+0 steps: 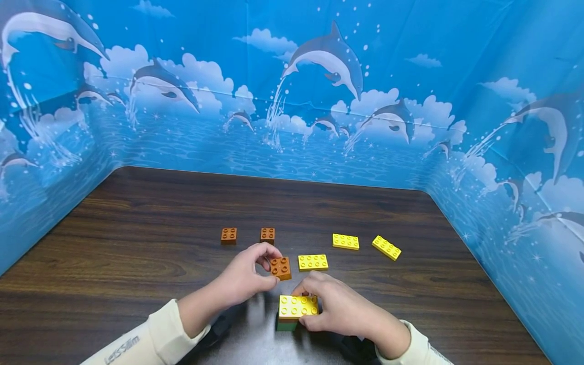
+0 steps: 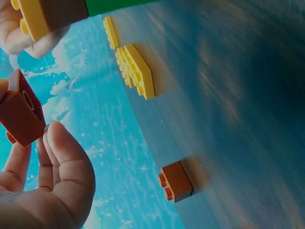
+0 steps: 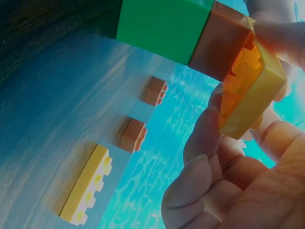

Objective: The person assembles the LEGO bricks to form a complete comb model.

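A brown four-stud brick (image 1: 280, 268) is pinched between the thumb and fingers of my left hand (image 1: 246, 274), raised near the stack. In the left wrist view its hollow underside shows. My right hand (image 1: 342, 304) grips a thin yellow brick (image 1: 292, 307) by its right part, thumb in front and fingers behind. This yellow brick sits on top of a stack, over another brown brick (image 3: 221, 40) and a green block (image 1: 286, 327) at the bottom. Its right part juts past the brown brick, and its hollow underside shows in the right wrist view.
Two loose brown bricks, one left (image 1: 229, 236) and one right (image 1: 267, 234), stand behind my left hand. Three yellow bricks lie at the right: a near one (image 1: 313, 262), a middle one (image 1: 345, 241) and an angled one (image 1: 386, 248). A blue dolphin-print curtain (image 1: 205, 142) surrounds the dark wooden table (image 1: 137, 243).
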Available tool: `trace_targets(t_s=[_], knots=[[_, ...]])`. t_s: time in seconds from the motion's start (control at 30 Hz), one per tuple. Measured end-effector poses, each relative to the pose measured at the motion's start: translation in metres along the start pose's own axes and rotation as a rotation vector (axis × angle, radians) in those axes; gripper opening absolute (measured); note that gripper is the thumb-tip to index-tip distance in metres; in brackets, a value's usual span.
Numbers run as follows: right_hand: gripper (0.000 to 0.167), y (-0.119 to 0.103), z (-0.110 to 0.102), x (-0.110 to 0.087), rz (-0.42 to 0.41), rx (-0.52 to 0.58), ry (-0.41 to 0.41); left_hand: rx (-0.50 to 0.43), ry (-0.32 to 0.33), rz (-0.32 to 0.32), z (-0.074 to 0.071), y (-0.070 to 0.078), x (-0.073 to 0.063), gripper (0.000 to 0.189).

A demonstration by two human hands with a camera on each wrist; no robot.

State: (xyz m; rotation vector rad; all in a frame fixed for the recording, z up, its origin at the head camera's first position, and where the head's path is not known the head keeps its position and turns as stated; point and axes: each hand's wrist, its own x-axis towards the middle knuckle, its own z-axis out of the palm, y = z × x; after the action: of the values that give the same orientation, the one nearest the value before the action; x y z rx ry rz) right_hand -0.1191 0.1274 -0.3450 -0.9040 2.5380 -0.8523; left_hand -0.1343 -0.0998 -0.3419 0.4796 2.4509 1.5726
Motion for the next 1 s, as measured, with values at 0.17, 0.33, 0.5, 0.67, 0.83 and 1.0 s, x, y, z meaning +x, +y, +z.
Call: trace_targets(t_s=[0.17, 0.33, 0.5, 0.67, 0.83, 1.0], knots=[[0.032, 0.0, -0.001, 0.001, -0.001, -0.009, 0.001, -0.031, -0.025, 0.016, 0.001, 0.002, -0.006, 0.037], [0.032, -0.001, -0.001, 0.0, 0.001, -0.007, -0.002, -0.014, -0.034, 0.038, 0.003, 0.004, -0.012, 0.035], [0.031, 0.0, -0.001, 0.0, -0.014, -0.02, 0.0, -0.004, -0.053, 0.062, 0.004, 0.006, -0.017, 0.034], [0.03, 0.0, -0.002, 0.001, -0.026, -0.031, 0.007, 0.005, -0.077, 0.098, 0.006, 0.008, -0.022, 0.034], [0.029, 0.0, -0.001, 0.001, -0.033, -0.041, 0.019, 0.021, -0.091, 0.115, 0.01, 0.009, -0.024, 0.034], [0.029, 0.0, -0.001, 0.001, -0.022, -0.042, 0.022, 0.028, -0.099, 0.107, 0.014, 0.006, -0.025, 0.033]])
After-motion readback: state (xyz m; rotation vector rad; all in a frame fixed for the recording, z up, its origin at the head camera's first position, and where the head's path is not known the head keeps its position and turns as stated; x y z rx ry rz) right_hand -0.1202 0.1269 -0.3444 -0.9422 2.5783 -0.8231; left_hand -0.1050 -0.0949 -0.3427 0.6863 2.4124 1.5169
